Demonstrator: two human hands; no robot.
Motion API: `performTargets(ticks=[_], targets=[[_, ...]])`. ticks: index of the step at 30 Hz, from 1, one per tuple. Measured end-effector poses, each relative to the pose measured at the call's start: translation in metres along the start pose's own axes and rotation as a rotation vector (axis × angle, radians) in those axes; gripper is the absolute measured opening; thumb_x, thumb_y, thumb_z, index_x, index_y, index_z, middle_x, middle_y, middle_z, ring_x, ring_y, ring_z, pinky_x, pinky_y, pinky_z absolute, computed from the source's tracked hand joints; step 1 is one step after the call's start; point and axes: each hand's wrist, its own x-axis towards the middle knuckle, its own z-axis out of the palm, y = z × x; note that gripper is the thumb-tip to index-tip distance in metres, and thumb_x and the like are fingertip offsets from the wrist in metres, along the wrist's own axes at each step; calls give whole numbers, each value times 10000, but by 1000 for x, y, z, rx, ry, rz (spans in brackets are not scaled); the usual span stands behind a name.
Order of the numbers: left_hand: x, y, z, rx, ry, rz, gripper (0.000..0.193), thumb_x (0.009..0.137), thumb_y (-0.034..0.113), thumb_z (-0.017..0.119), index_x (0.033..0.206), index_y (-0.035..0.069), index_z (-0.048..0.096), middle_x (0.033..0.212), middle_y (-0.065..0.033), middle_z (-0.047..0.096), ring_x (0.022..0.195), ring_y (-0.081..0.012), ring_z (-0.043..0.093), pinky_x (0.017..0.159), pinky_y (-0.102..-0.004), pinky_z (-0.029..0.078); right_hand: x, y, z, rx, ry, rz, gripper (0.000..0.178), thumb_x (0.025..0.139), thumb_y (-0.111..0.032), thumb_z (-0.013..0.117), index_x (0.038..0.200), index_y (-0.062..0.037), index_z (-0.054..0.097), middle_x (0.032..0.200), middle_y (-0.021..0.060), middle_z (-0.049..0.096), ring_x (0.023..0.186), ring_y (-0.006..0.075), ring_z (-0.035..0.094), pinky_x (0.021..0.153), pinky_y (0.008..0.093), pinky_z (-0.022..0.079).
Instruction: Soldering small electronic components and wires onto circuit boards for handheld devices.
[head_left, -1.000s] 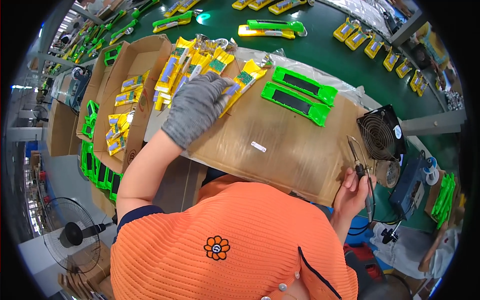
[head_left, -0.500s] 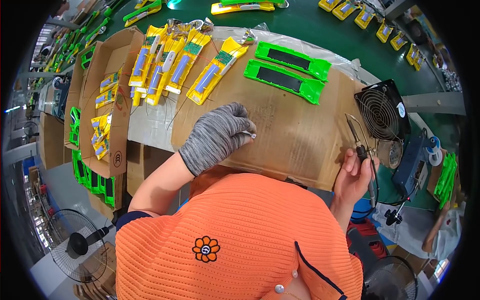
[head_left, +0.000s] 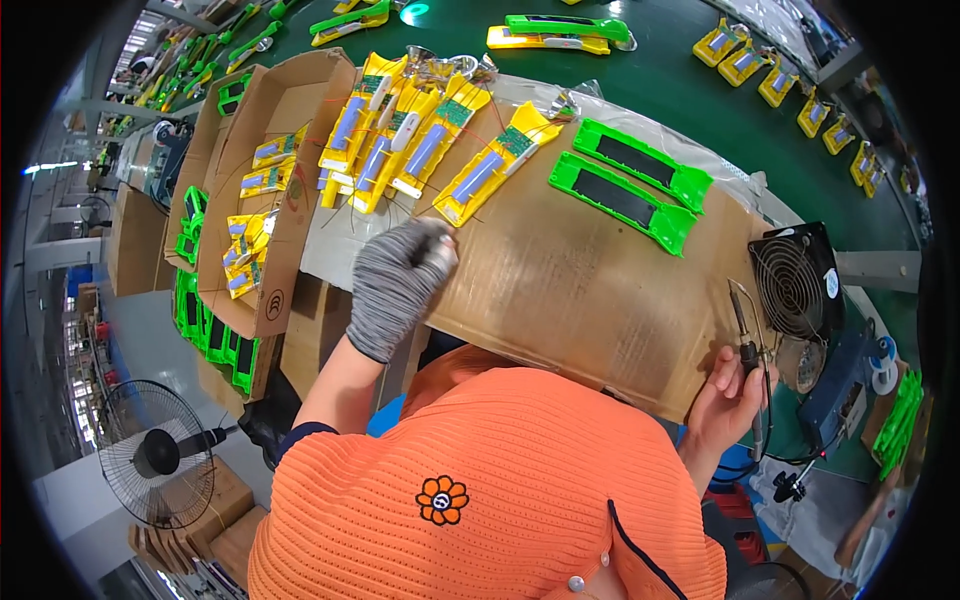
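My left hand (head_left: 402,285), in a grey knitted glove, is closed in a pinch above the left part of the cardboard sheet (head_left: 570,290). Something small and pale shows at its fingertips, too blurred to name. Just beyond it lies a yellow lamp housing (head_left: 490,170) with a blue battery cell, a green circuit board and thin wires. Several similar yellow housings (head_left: 425,145) are heaped to its left. At the right edge of the sheet my bare right hand (head_left: 728,395) is closed on a soldering iron (head_left: 748,355), its tip pointing away from me.
Two green casings (head_left: 625,205) with dark panels lie at the back of the sheet. A cardboard box (head_left: 285,235) with small yellow parts stands left. A black square fan (head_left: 793,280) and a blue soldering station (head_left: 835,395) are at right. Beyond runs a green conveyor (head_left: 660,60) carrying lamps.
My left hand has drawn back from the middle of the sheet toward the yellow housings at left. My right hand keeps the soldering iron. The whole view has shifted.
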Motion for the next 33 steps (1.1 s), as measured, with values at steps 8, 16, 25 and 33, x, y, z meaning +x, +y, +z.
performTargets(ticks=[8, 16, 25, 33], targets=[[32, -16, -3, -565, 116, -211, 163, 917, 38, 666, 1069, -21, 667, 898, -84, 706, 776, -143, 692, 670, -256, 578, 0, -2, 0, -8, -20, 30, 87, 1027, -120, 468, 949, -115, 507, 593, -23, 359, 634, 105, 448, 1011, 376, 436], [42, -24, 0, -460, 16, -181, 150, 878, 38, 703, 1018, -13, 683, 841, -55, 689, 710, -83, 631, 654, -220, 533, 0, -1, -1, 0, -37, 24, 54, 1021, -117, 478, 981, -112, 514, 609, -21, 361, 631, 100, 445, 1007, 369, 442], [43, -30, 5, -181, 96, 57, 130, 812, 56, 752, 917, 24, 683, 818, -34, 629, 723, -96, 570, 688, -256, 488, -1, -1, 4, -8, 36, -6, 64, 974, -120, 549, 977, -82, 497, 599, -14, 379, 596, 111, 461, 940, 403, 466], [-19, 28, 4, 316, 8, 510, 176, 830, 100, 713, 998, 101, 664, 883, -80, 649, 764, -265, 636, 697, -353, 525, 1, -2, 8, -20, 43, -11, 129, 960, -133, 580, 913, -89, 468, 599, -6, 391, 566, 110, 452, 921, 393, 467]])
